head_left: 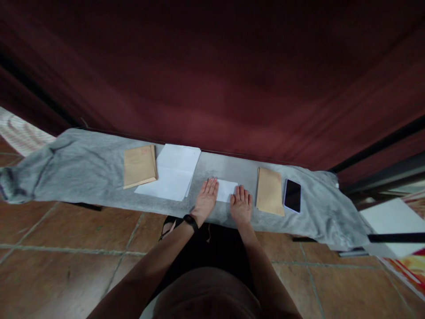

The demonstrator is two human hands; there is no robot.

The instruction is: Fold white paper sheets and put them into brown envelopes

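Observation:
A small white folded sheet of paper (226,189) lies on the grey cloth in front of me. Flat across its left end rests my left hand (206,195), fingers stretched out, with a dark band on the wrist. My right hand (241,204) lies at the paper's right end, palm down, its fingers extended. Neither hand grips anything. To the left, larger white sheets (175,170) with a crease across them lie in a stack, partly under brown envelopes (139,166). More brown envelopes (269,191) lie just right of my right hand.
A phone (292,195) with a dark screen lies beyond the right-hand envelopes. Grey cloth (89,173) covers the long narrow bench. A dark red panel (212,97) rises along its far edge. Brown tiled floor (99,226) shows on the near side.

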